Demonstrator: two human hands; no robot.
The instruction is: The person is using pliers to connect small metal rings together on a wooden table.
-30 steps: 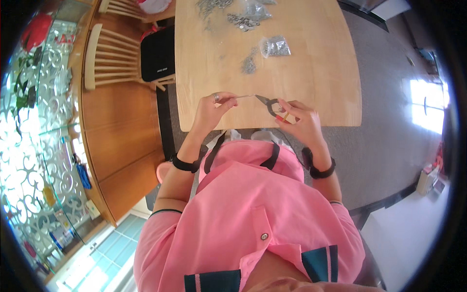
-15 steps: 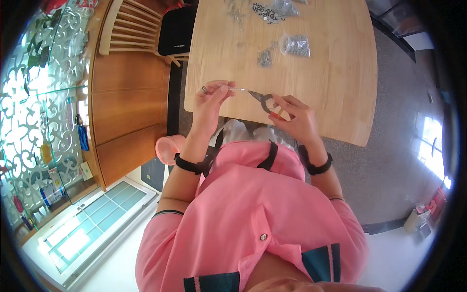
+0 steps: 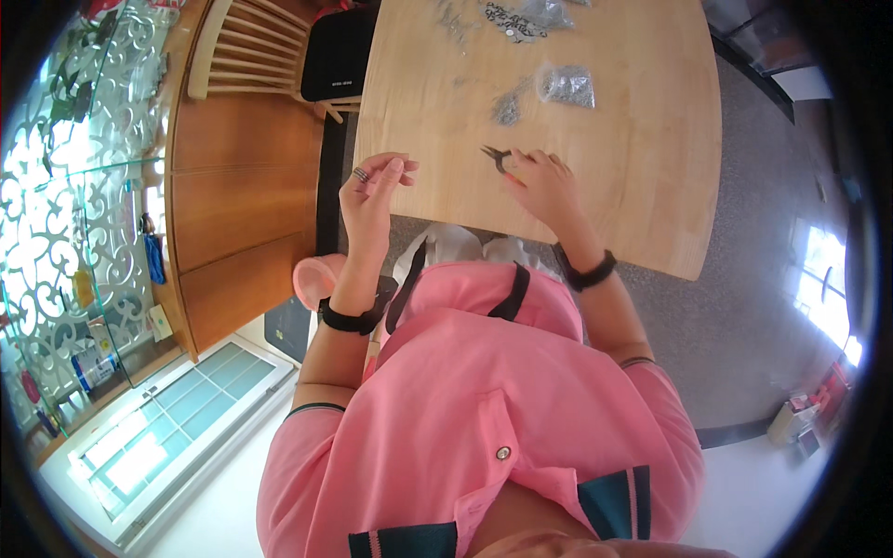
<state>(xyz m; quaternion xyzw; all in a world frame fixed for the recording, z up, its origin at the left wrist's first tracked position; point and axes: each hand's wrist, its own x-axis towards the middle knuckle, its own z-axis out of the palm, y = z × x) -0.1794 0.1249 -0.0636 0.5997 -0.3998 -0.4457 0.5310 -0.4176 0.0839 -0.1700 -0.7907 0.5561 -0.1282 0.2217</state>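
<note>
1. Two hands work at the wooden table [image 3: 651, 186] edge.
2. Her right hand [image 3: 544, 186] is closed around small pliers [image 3: 498, 158], tips pointing left over the tabletop.
3. Her left hand [image 3: 372, 191] pinches something too small to identify, fingertips [image 3: 400, 167] together.
4. Clear bags of metal parts [image 3: 563, 86] lie further back.

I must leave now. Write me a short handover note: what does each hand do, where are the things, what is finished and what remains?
Left hand: raised at the table's near edge, fingertips pinched; what they hold is too small to tell.
Right hand: resting on the wooden table, gripping small pliers, tips pointing toward the left hand, apart from it.
Things: a clear bag of small metal parts, a loose heap beside it, more at the far edge.
Done: no finished piece can be made out.
Left: the bag and heaps remain.
</note>
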